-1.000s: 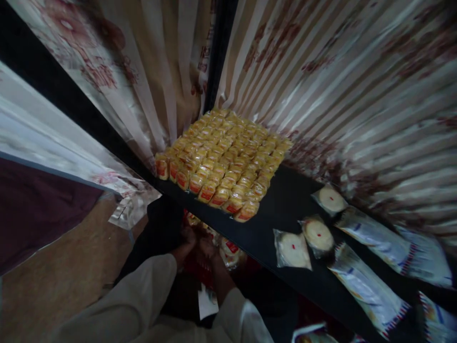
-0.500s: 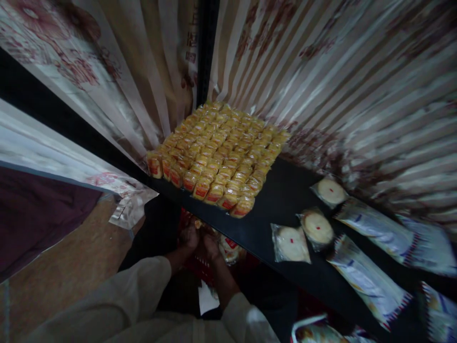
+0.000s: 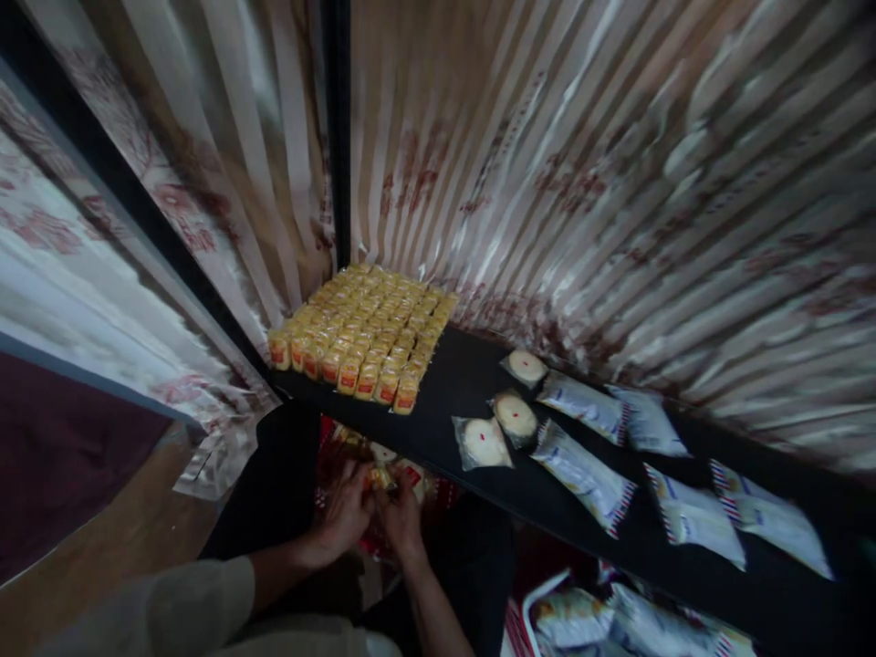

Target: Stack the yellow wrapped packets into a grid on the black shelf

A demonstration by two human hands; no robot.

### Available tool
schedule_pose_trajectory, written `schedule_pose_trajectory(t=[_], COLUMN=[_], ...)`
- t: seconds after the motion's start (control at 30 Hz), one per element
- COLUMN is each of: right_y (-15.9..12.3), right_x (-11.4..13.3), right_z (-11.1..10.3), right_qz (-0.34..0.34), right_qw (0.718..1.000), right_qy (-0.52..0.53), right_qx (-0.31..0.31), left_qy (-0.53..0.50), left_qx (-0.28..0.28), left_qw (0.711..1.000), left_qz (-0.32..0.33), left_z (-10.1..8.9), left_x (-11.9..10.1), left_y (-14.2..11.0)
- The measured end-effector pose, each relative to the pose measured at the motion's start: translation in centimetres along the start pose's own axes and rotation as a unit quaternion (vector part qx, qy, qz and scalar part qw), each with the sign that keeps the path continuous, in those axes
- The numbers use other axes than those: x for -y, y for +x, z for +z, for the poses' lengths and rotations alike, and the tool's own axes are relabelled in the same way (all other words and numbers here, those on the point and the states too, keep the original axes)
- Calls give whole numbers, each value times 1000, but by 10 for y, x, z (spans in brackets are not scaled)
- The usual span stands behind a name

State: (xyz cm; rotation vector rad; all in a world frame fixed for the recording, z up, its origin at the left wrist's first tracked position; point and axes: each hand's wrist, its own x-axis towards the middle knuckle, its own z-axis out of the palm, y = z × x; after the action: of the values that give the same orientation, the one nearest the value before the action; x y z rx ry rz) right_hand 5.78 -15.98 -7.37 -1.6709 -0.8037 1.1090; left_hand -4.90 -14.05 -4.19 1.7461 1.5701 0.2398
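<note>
Both hands meet low in front of me, over a red basket (image 3: 326, 488) under the shelf's front edge. My left hand (image 3: 344, 509) has its fingers closed around a small yellow wrapped cake (image 3: 380, 477). From the other side my right hand (image 3: 401, 518) pinches the same cake. Some fingertips are dark and blurred. In the basket, around the hands, lie wrapped pieces, one a pale packet with a red label (image 3: 413, 476). Above, on the black shelf (image 3: 438, 438), small yellow wrapped cakes (image 3: 370, 333) stand packed in tight rows.
To the right on the shelf lie round pale wrapped cakes (image 3: 484, 443) and several white-blue packets (image 3: 585, 479). A basket with a white handle (image 3: 530, 607) holds more packets below. Striped curtains (image 3: 547, 182) hang behind, along a black post (image 3: 337, 137).
My view has swung right and back, so more packets show at the right. My hands now sit lower in the picture, and the yellow cake between them shows more clearly.
</note>
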Motion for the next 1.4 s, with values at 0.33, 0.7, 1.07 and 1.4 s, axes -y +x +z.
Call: schedule_pose_trajectory(t=[0.33, 0.7, 1.07, 1.4], right_y=[-3, 80, 192, 277], right_x=[75, 136, 150, 142], right_z=[-67, -112, -123, -111], right_qz=[-47, -118, -176, -182], right_qw=[996, 987, 981, 977], right_qy=[70, 109, 21, -15], right_qx=[13, -9, -77, -112], left_qy=[-145, -271, -180, -215], left_qx=[-59, -73, -113, -106], left_qw=[982, 956, 977, 971], left_qz=[110, 85, 26, 24], left_z=[-24, -24, -32, -16], left_x=[-75, -170, -229, -243], left_y=[1, 86, 181, 241])
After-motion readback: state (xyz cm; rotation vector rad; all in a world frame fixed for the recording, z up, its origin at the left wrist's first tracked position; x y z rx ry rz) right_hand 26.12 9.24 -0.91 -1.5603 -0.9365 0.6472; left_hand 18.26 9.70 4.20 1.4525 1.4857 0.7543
